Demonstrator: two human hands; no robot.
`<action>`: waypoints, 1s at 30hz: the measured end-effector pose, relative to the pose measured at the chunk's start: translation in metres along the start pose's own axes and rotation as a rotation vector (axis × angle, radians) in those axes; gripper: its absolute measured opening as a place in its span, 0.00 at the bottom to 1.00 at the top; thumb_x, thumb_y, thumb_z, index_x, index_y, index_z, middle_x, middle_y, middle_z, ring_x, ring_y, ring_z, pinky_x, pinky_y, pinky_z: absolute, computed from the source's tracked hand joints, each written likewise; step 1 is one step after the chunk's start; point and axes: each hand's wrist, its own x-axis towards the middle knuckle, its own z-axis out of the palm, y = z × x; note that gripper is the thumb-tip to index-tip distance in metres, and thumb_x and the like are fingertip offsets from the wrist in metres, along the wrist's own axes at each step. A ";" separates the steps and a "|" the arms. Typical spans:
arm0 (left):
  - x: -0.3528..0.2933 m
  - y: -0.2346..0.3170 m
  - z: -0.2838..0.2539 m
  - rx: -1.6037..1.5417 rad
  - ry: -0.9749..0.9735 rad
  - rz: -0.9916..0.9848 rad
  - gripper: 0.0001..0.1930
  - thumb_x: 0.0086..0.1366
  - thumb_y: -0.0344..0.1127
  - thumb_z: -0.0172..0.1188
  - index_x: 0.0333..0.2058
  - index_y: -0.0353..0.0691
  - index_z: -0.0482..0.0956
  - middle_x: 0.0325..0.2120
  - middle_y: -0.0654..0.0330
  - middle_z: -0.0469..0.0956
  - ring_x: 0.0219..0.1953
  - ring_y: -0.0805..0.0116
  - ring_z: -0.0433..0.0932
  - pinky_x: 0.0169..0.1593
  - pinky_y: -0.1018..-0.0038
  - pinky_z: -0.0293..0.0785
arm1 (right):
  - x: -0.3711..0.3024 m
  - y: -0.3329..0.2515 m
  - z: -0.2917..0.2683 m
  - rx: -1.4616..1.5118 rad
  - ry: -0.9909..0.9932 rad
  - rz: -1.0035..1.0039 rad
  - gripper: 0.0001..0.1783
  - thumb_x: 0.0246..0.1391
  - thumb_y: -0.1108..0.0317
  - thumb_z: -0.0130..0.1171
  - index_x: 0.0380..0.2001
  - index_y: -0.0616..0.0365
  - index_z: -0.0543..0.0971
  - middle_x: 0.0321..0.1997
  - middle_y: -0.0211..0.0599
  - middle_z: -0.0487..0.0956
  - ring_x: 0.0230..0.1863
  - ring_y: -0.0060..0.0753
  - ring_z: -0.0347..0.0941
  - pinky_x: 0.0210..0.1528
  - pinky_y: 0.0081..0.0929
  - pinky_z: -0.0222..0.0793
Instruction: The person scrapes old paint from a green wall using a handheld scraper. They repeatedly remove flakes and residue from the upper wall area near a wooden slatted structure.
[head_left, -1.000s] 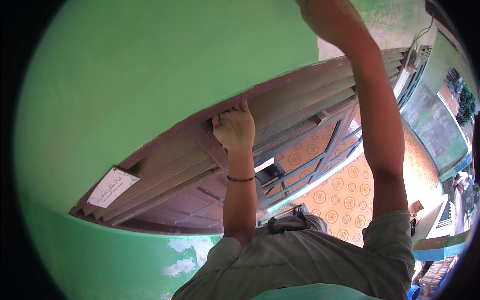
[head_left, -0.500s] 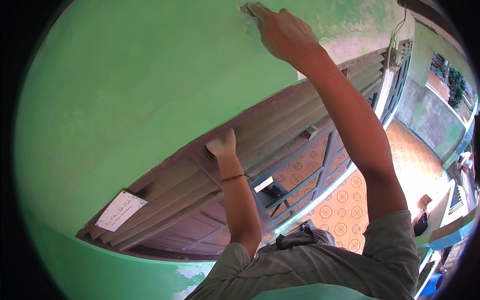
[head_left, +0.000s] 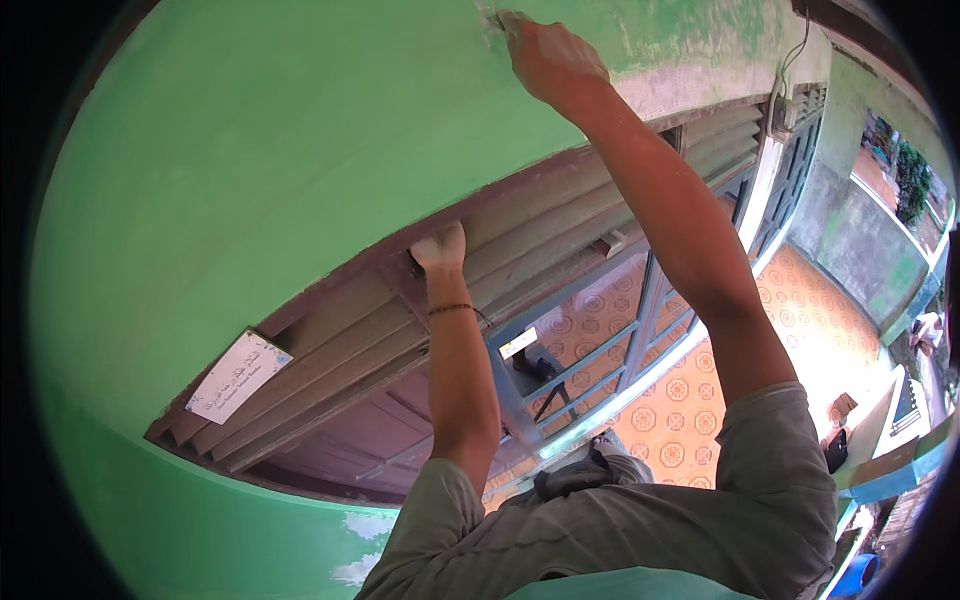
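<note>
My right hand (head_left: 553, 62) is raised high against the green painted wall (head_left: 300, 140), its fingers closed and pressed near a scuffed, pale patch. A small part of something shows at the fingertips, too hidden to name. Lower down, my left hand (head_left: 440, 246) grips the brown wooden frame (head_left: 395, 268) above the slatted vent, with its fingertips out of sight behind the wood. A thin dark bracelet (head_left: 452, 308) circles my left wrist. Right of my raised hand, the paint is patchy and worn to a whitish band (head_left: 690, 85).
A white card (head_left: 238, 377) with a decorated edge leans on the vent slats (head_left: 330, 385) at left. A cable and electrical box (head_left: 783, 115) hang at right. Far below lie the patterned orange floor tiles (head_left: 690, 420), a blue-grey window frame (head_left: 625, 350) and a low ledge (head_left: 900, 455).
My right hand and forearm have shifted slightly left along the wall. My left hand stays on the frame, while the whole view has tilted a little.
</note>
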 end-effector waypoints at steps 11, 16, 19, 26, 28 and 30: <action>0.003 0.004 -0.007 0.088 -0.146 -0.045 0.21 0.76 0.46 0.53 0.59 0.40 0.75 0.60 0.61 0.76 0.63 0.63 0.73 0.68 0.61 0.68 | 0.014 -0.006 -0.011 -0.081 0.150 -0.142 0.24 0.71 0.69 0.41 0.68 0.55 0.68 0.61 0.47 0.78 0.53 0.53 0.79 0.57 0.45 0.77; 0.000 0.000 0.000 0.061 -0.101 -0.036 0.20 0.76 0.46 0.53 0.59 0.41 0.76 0.61 0.62 0.76 0.63 0.63 0.73 0.68 0.62 0.68 | 0.014 -0.006 -0.016 -0.028 0.213 -0.111 0.23 0.71 0.68 0.41 0.66 0.56 0.70 0.56 0.50 0.81 0.52 0.53 0.79 0.57 0.44 0.76; -0.003 0.001 0.003 0.074 -0.104 -0.034 0.21 0.76 0.46 0.52 0.59 0.41 0.75 0.61 0.62 0.76 0.63 0.63 0.72 0.68 0.62 0.68 | 0.014 -0.006 -0.019 0.012 0.128 -0.060 0.23 0.72 0.68 0.41 0.66 0.55 0.70 0.58 0.50 0.80 0.53 0.54 0.79 0.58 0.45 0.76; -0.007 -0.001 0.012 0.133 -0.091 0.002 0.21 0.77 0.47 0.50 0.60 0.41 0.74 0.62 0.62 0.75 0.63 0.63 0.72 0.68 0.64 0.68 | 0.012 -0.007 -0.022 -0.026 0.151 -0.092 0.23 0.73 0.66 0.40 0.67 0.55 0.70 0.70 0.44 0.72 0.55 0.54 0.78 0.57 0.44 0.77; -0.008 -0.002 0.014 0.136 -0.099 -0.001 0.21 0.77 0.47 0.50 0.60 0.41 0.74 0.62 0.62 0.75 0.63 0.63 0.72 0.68 0.64 0.68 | 0.011 -0.007 -0.022 -0.011 0.181 -0.115 0.23 0.72 0.66 0.40 0.67 0.55 0.70 0.71 0.44 0.71 0.54 0.53 0.79 0.56 0.43 0.78; -0.007 -0.002 0.015 0.141 -0.089 -0.001 0.22 0.77 0.47 0.50 0.60 0.41 0.74 0.62 0.62 0.75 0.63 0.63 0.72 0.69 0.63 0.68 | 0.011 -0.007 -0.021 0.054 0.171 -0.077 0.23 0.72 0.67 0.40 0.67 0.55 0.70 0.71 0.45 0.71 0.53 0.53 0.80 0.55 0.42 0.79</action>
